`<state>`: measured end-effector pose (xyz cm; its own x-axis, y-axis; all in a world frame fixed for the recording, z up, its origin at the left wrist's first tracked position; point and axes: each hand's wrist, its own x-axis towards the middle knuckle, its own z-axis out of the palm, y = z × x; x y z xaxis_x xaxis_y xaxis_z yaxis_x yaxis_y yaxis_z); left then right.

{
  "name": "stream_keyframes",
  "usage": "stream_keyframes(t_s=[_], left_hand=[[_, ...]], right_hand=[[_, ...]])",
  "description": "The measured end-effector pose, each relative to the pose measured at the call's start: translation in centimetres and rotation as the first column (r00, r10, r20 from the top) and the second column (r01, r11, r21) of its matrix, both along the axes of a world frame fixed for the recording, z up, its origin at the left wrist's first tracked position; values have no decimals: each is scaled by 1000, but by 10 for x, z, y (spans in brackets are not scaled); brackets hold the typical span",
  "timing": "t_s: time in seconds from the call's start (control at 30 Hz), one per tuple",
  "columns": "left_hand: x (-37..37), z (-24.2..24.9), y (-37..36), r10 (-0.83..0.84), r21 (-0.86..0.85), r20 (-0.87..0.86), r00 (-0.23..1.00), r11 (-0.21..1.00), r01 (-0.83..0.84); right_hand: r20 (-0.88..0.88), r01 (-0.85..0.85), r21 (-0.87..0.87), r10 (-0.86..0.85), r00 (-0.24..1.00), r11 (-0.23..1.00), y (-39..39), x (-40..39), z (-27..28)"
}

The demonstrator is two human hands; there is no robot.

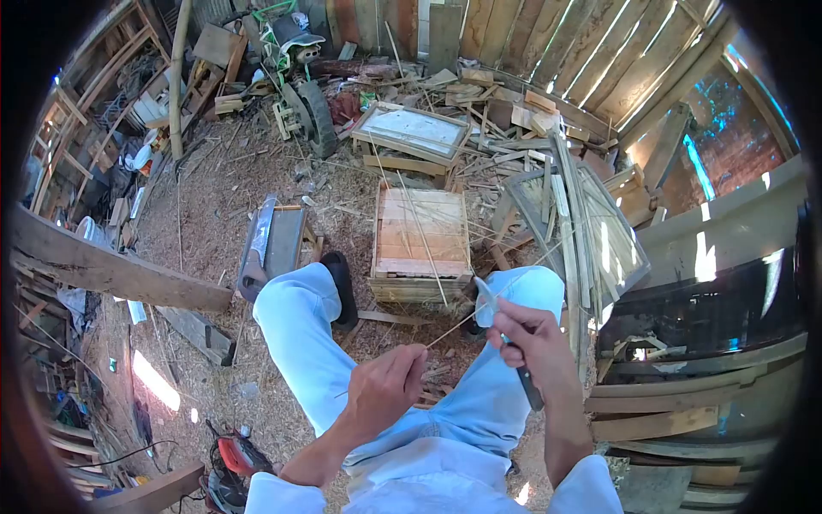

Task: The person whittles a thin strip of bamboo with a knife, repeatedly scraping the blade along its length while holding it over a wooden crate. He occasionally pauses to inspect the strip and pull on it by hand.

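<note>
My left hand (387, 383) is closed around a thin wooden stick (449, 331) over my lap. The stick slants up to the right, across the knife and past my right knee. In my right hand (538, 344) is a knife with a dark handle (530, 390), the fingers wrapped around it. Its pale blade (485, 294) points up and to the left and overlaps the stick in this view. Between my knees and just beyond stands a wooden box (424, 231) with long thin sticks (419, 224) lying across its planked top.
A handsaw (259, 236) lies on a low dark-topped stool (284, 242) beside my left knee. Wood scraps (505, 128) and a framed panel (411, 130) fill the back. Leaning frames and slats (591, 231) stand right. A red power tool (242, 456) sits lower left.
</note>
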<state>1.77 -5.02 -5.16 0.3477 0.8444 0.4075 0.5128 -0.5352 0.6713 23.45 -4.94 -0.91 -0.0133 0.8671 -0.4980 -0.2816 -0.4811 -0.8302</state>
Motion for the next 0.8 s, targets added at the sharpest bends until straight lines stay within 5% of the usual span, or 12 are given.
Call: stream_keyframes(t_s=[0.27, 0.5, 0.67, 0.8], left_hand=[[5, 6, 5, -14, -11, -23, 1000, 1000, 14], [-2, 6, 1, -35, 23, -38, 999, 999, 36], [6, 18, -2, -28, 41, -41, 999, 999, 30], [10, 23, -2, -70, 78, -69, 995, 994, 75]], right_hand=[[-186, -227, 30, 229, 956, 973, -13, -27, -19], [-157, -73, 69, 83, 984, 995, -6, 9, -4], [-186, -293, 65, 300, 936, 954, -25, -24, -3], [-304, -254, 81, 267, 915, 964, -26, -13, 2]])
